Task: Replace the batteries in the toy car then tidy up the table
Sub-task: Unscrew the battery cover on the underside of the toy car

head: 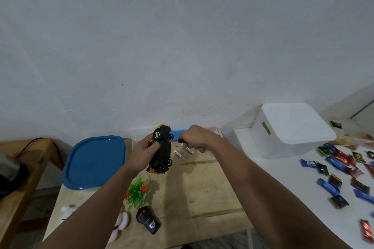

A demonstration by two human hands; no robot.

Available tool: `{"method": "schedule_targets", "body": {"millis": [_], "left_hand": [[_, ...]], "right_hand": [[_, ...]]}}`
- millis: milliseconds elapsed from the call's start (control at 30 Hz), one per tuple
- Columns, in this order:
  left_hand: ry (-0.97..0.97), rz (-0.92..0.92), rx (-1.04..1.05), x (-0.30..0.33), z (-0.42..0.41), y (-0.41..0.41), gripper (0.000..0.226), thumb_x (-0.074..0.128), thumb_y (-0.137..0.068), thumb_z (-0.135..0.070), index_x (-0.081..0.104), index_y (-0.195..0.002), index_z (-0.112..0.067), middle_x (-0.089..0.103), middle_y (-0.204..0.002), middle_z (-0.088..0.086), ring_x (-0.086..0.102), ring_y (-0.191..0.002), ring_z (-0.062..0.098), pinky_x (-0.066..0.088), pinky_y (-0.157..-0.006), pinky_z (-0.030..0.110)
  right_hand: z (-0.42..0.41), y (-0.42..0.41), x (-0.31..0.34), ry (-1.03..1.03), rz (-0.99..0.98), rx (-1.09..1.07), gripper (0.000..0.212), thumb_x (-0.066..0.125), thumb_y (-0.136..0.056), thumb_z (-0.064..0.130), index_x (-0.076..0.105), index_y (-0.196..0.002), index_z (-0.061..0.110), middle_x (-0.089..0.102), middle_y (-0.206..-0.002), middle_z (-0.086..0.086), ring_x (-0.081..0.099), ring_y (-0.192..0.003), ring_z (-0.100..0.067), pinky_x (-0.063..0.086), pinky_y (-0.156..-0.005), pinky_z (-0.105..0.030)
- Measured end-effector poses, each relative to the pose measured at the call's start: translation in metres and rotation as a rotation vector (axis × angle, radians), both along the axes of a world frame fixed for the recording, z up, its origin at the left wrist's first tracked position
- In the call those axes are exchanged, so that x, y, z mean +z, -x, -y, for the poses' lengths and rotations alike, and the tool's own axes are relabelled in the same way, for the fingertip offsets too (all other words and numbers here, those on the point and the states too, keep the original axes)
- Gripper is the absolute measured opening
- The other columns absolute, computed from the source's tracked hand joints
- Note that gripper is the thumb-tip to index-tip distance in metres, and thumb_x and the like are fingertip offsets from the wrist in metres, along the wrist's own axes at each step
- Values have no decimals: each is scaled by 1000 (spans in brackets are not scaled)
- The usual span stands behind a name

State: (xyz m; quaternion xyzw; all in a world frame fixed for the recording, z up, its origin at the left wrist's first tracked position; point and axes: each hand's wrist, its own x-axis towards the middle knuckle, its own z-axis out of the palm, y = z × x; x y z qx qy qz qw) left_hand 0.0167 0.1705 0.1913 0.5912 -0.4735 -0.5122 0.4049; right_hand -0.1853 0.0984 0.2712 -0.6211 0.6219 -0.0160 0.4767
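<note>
Above the wooden tabletop point(202, 188), the left hand point(144, 153) grips the yellow toy car point(162, 151) turned on its side, black underside facing right. The right hand point(194, 139) is wrapped around a screwdriver point(175, 140), its tip against the car's underside. Two white batteries point(183, 152) lie on the tabletop just right of the car.

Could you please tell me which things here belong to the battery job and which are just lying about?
Job: yellow-and-black toy car, black-handled screwdriver, two white batteries.
Lying about: blue plastic lid, black remote control, green artificial plant, white storage box, scattered snack packets.
</note>
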Motion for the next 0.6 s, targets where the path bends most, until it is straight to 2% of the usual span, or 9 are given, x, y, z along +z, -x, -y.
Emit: {"method": "schedule_targets", "body": {"millis": [100, 200, 267, 300, 367, 467, 533, 600], "left_hand": [[-12, 17, -14, -1, 1, -3, 37, 57, -85, -35, 71, -118, -29, 76, -97, 3, 73, -95, 24, 58, -80, 36], [-27, 13, -33, -7, 0, -6, 40, 60, -84, -41, 72, -121, -30, 78, -103, 4, 74, -102, 27, 61, -90, 44], [-36, -1, -29, -11, -1, -6, 41, 60, -85, -41, 72, -123, -31, 78, -105, 4, 74, -104, 28, 61, -93, 47], [-33, -5, -24, -12, 0, -5, 40, 59, -86, -39, 71, -123, -31, 78, -105, 4, 73, -105, 29, 61, -92, 47], [-32, -10, -17, -12, 1, -4, 39, 58, -86, -38, 72, -121, -31, 78, -103, 4, 73, -104, 30, 61, -91, 47], [-34, -23, -25, -13, 2, -5, 42, 59, -82, -44, 73, -120, -33, 78, -105, 5, 74, -104, 29, 59, -95, 52], [-39, -36, -17, -14, 4, -5, 40, 59, -83, -42, 73, -120, -33, 78, -106, 7, 74, -104, 30, 59, -95, 54], [-40, -54, -9, -14, 6, -4, 37, 58, -87, -36, 73, -120, -33, 78, -105, 7, 74, -103, 29, 60, -94, 54]], "right_hand": [[1, 1, 3, 10, 4, 50, 27, 61, -89, 28, 67, -77, 4, 54, -68, -8, 33, -42, -14, 25, -43, -20], [2, -1, 3, 119, -62, 121, 33, 73, -86, 34, 62, -74, 6, 47, -56, -3, 33, -41, -15, 27, -45, -21], [3, -2, 3, 166, -73, 101, 33, 70, -85, 35, 60, -70, 7, 49, -52, 1, 34, -43, -15, 28, -45, -22], [5, -2, 2, 155, -62, 81, 31, 65, -85, 34, 64, -68, 7, 57, -54, -1, 35, -42, -15, 29, -45, -22], [7, -3, 1, 100, -54, 89, 27, 60, -85, 26, 69, -70, 6, 69, -70, -9, 37, -40, -16, 30, -44, -21], [8, -1, 2, 56, -70, 154, 25, 67, -89, 27, 64, -80, 4, 57, -67, -9, 36, -40, -16, 29, -43, -20], [8, -2, 2, 123, -121, 178, 32, 70, -88, 36, 60, -76, 7, 49, -58, -3, 35, -41, -15, 29, -45, -21], [8, -4, 0, 157, -127, 140, 35, 63, -86, 37, 63, -66, 9, 63, -63, -6, 36, -42, -16, 30, -46, -22]]}}
